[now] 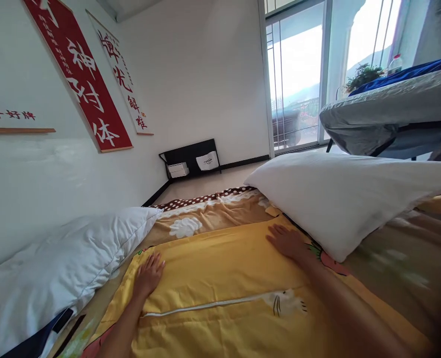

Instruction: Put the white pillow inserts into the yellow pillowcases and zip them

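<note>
A yellow pillowcase or cover [213, 263] with a white line across it and a cat-like print lies spread flat on the bed. On its left edge rests my left hand [150, 273], palm down with fingers stretched out. My right hand [284, 240] lies flat near the far right corner, fingers spread. Neither hand grips anything. A white pillow [347, 194] lies just beyond and right of my right hand. Another white pillow [78, 258] sits to the left of my left hand, against the wall.
Under the yellow cloth is a tan blanket [235, 209] with white flower prints. A black low rack [190, 156] holding white boxes stands on the floor at the far wall. At right is a table [384, 99] draped in grey. Scrolls [89, 84] hang on the left wall.
</note>
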{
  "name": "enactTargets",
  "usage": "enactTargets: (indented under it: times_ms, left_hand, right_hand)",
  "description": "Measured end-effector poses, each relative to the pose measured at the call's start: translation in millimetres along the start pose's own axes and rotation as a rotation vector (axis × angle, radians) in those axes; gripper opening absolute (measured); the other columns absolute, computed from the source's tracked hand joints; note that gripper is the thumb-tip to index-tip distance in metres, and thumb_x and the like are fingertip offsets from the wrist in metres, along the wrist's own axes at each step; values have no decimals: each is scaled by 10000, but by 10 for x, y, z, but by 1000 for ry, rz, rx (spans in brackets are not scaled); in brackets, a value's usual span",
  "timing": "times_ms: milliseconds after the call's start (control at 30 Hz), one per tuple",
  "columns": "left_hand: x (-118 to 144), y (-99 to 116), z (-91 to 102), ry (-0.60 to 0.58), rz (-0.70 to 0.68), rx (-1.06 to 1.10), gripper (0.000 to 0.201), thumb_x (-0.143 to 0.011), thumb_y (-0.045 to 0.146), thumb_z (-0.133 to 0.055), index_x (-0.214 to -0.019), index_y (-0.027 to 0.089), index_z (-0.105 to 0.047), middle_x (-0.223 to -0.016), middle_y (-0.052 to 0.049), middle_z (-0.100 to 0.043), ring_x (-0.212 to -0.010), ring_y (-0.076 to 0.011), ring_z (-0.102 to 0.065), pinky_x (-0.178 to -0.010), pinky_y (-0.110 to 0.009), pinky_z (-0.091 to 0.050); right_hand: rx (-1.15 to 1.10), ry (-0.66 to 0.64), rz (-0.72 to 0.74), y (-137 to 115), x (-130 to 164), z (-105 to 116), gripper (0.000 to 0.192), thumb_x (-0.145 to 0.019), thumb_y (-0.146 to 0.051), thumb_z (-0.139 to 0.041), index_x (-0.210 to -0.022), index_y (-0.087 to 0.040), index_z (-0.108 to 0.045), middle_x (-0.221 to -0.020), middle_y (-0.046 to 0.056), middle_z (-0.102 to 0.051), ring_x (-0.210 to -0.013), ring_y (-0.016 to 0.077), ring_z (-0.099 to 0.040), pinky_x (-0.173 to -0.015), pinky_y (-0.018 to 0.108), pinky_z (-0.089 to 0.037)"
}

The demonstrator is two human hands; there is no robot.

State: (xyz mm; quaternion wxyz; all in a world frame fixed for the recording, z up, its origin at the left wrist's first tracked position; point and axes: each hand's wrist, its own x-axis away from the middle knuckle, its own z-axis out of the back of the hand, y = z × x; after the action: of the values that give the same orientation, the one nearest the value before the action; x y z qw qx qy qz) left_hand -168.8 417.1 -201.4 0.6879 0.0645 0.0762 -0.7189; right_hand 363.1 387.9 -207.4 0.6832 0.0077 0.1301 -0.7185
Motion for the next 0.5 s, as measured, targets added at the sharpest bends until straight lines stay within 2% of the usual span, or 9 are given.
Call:
enactTargets:
  times_ms: [100, 233, 367, 433, 500]
  left_hand:
    - [67, -237, -13, 3, -17, -45, 516, -949, 353, -290, -1434, 192, -359, -1500, -74, -317, -1394, -208, -272, -1123, -434, -248]
    - [211, -439, 11, -80, -72, -108, 521, -945, 331, -262, -1449, 215, -325, -1513, -31, -285, -1405, -167, -241, -1133, -389, -247]
    - [409, -701, 75, -145, -58, -198, 514, -927, 300, -283, -1435, 260, -346, -1514, -7, -270, -1408, -182, -224, -1133, -429, -241]
    - [496, -814, 92, -172, -78, -229, 504, -903, 260, -318, -1393, 242, -432, -1496, -23, -307, -1401, -202, -244, -1139, -424, -228]
    - [565, -856, 94, -147, -102, -220, 487, -877, 244, -347, -1334, 223, -517, -1466, -43, -365, -1383, -211, -292, -1136, -406, -240]
  right_hand:
    - [20, 27, -2, 295, 72, 14, 592, -892, -406, -276, -1350, -84, -467, -1430, 173, -419, -1343, 290, -339, -1099, 488, -231]
    - [16, 64, 9, 377, 128, -9, 571, -880, -337, -286, -1340, -58, -478, -1428, 163, -424, -1358, 248, -328, -1136, 405, -209]
    - [-5, 106, -18, 364, 213, 61, 577, -861, -300, -302, -1318, 5, -480, -1406, 220, -426, -1342, 283, -354, -1116, 456, -252]
    - [-16, 128, -13, 271, 265, 126, 543, -844, -288, -337, -1290, -43, -528, -1371, 210, -474, -1322, 298, -384, -1104, 479, -262]
    - [-36, 148, 22, 21, 320, 162, 496, -834, -299, -371, -1256, -142, -577, -1345, 158, -519, -1312, 289, -401, -1091, 476, -283]
